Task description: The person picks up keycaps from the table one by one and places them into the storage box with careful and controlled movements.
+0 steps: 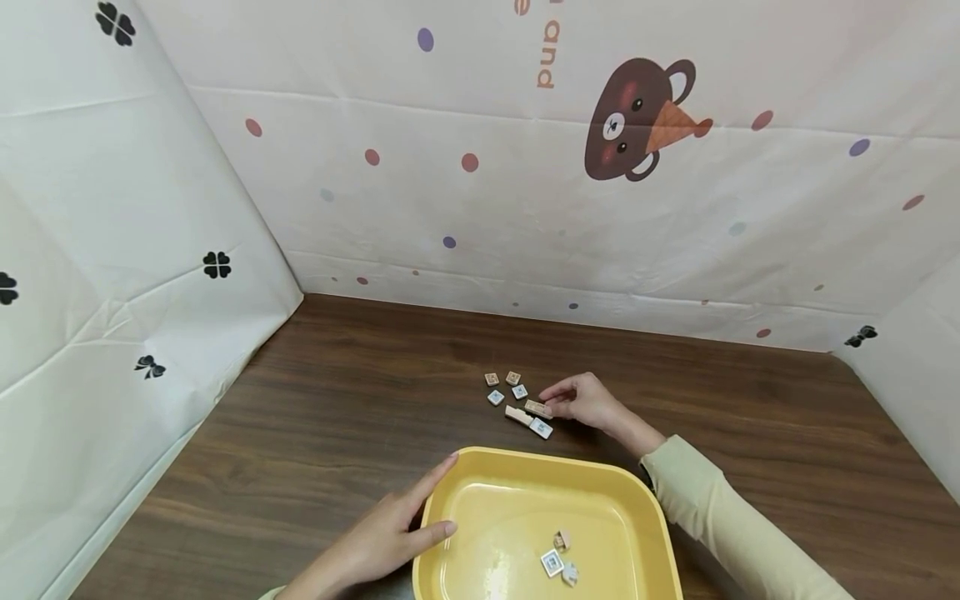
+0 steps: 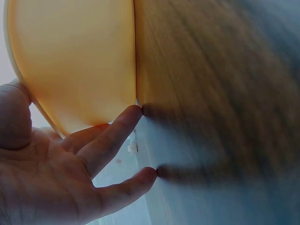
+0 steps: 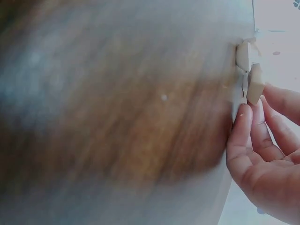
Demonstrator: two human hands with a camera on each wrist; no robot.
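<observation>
Your left hand (image 1: 386, 533) grips the yellow tray (image 1: 540, 459) by its rim, three small blocks (image 1: 552, 563) already inside; your right hand (image 1: 588, 404) pinches a beige block (image 1: 535, 407); other blocks (image 1: 496, 398) still lie outside.

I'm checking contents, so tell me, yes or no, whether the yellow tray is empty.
No, several small pieces lie inside the yellow tray.

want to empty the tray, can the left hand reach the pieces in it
Likely yes: the left hand has its thumb over the yellow tray's rim, and nothing visible blocks the pieces inside.
</observation>
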